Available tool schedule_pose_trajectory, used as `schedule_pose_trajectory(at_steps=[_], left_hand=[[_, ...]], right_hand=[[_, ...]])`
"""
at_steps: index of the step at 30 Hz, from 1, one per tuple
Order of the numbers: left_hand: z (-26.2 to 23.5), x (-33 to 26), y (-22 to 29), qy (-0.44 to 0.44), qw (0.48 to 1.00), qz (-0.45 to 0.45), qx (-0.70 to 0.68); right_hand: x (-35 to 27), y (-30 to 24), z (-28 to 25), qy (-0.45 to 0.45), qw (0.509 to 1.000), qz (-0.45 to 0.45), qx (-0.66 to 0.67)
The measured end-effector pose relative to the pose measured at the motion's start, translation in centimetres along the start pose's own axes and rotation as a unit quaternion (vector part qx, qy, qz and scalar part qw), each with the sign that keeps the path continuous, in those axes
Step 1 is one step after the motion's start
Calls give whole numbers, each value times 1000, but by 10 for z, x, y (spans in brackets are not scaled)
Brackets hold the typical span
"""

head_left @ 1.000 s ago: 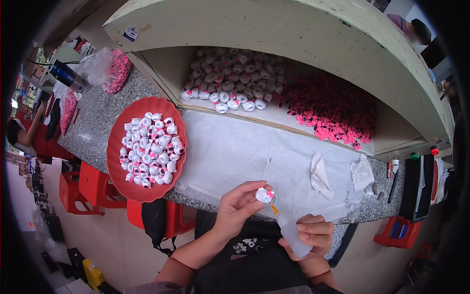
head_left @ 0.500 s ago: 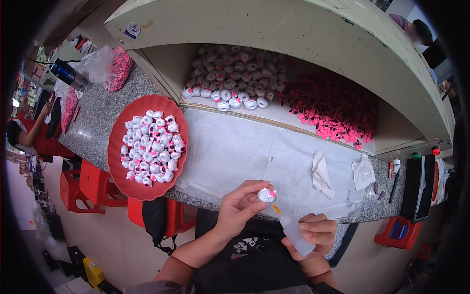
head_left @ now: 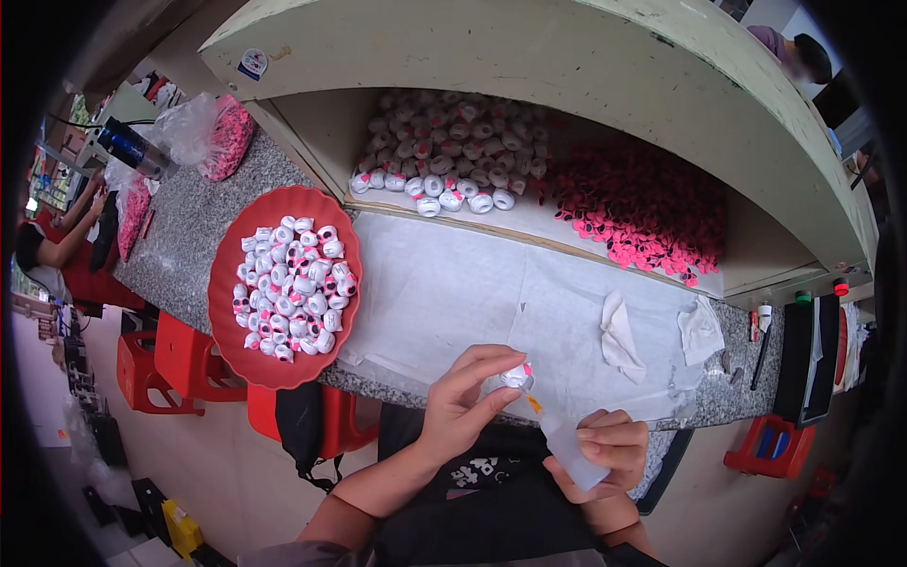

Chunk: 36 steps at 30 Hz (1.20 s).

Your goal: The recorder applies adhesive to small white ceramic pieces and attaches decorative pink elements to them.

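Note:
Between the thumb and fingers of my left hand (head_left: 461, 397) is a small white figure head (head_left: 516, 375) with a pink patch, its hollow side partly hidden by the fingertips. My right hand (head_left: 614, 452) grips a translucent squeeze bottle (head_left: 573, 455), tilted so that its orange nozzle (head_left: 536, 404) points up at the head. The thin tip comes right beside the head; I cannot tell if it touches. To the left, a red scalloped bowl (head_left: 269, 373) holds many similar white heads (head_left: 288, 293).
A cream cabinet (head_left: 529, 57) shelters more white heads (head_left: 453, 142) and a heap of pink bow-shaped pieces (head_left: 652, 231). White paper (head_left: 444, 283) covers the granite table. Two crumpled cloths (head_left: 621, 338) lie at right. Red stools (head_left: 194, 359) stand below; a person (head_left: 57, 246) sits far left.
The white head has turned slightly between my left fingers, so its face shows less. The bottle has stayed in nearly the same place.

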State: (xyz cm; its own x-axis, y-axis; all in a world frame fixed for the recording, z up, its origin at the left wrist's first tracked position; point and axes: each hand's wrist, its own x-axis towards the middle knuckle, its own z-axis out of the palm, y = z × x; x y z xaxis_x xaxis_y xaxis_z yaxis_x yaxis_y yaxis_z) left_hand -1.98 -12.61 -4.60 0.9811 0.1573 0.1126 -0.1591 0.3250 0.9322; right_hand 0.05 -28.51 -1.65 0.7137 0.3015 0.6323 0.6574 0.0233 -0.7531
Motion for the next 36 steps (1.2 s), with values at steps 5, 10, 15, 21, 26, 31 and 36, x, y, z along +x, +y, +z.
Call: schedule_pose_trajectory(at_steps=[5,10,15,21,26,31,36], left_hand=[[-3,1,0,3,1000,5,-4],[-15,8,3,80,995,-5,-55],[-28,6,8,116,989,0,-95],[-32,0,9,123,989,22,-85],[-43,-2,9,148,986,21,-80],[-40,4,9,146,984,-2,-104],[-28,6,6,113,983,-17,-145]], right_hand=[[7,0,1,1,1000,13,-4],[24,15,-11,66,983,146,85],[73,78,-16,-74,972,222,-8],[135,131,-5,-183,923,44,-337],[140,137,2,-271,876,37,-397],[126,137,-3,-125,954,52,-269],[121,127,-10,-77,962,146,-217]])
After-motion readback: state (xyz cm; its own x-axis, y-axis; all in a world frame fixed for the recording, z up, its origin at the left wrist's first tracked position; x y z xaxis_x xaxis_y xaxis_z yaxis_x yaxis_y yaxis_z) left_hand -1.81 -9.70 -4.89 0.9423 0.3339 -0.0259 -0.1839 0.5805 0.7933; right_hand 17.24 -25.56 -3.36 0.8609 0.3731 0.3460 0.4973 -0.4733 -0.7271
